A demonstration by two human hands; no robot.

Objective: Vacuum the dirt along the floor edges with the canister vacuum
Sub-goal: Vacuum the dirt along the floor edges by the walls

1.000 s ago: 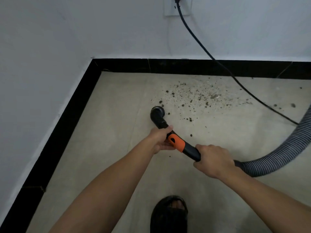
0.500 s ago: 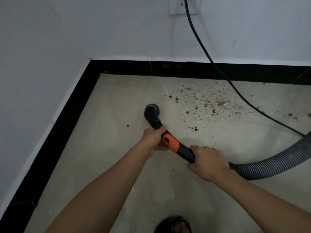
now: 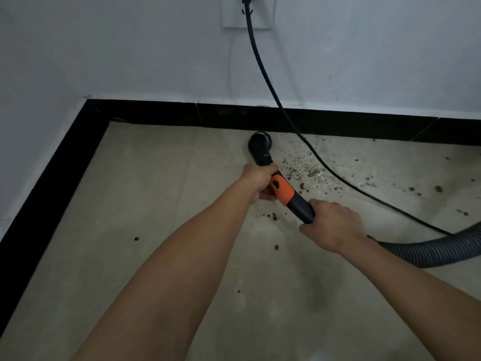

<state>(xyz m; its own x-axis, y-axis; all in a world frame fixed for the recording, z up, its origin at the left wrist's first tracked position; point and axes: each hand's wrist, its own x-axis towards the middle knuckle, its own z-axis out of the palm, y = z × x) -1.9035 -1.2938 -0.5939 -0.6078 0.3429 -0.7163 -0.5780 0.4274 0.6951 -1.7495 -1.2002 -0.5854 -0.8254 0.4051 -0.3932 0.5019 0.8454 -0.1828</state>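
A black vacuum wand with an orange collar (image 3: 281, 190) runs between my hands. Its round brush nozzle (image 3: 259, 144) rests on the beige floor right beside the black baseboard (image 3: 161, 114). My left hand (image 3: 260, 178) grips the wand just above the orange collar. My right hand (image 3: 334, 226) holds the wand's rear end where the grey ribbed hose (image 3: 432, 252) joins it. Dark dirt crumbs (image 3: 309, 173) lie scattered to the right of the nozzle, under the power cord. The canister itself is out of view.
A black power cord (image 3: 263, 74) hangs from a wall socket (image 3: 247, 11) and trails across the floor to the right. White walls meet in a corner at the left. A few stray crumbs (image 3: 136, 238) dot the floor nearer me.
The nozzle has moved forward from the open floor up to the far baseboard, at the left edge of the dirt patch. Both hands followed it. My foot has left the view.
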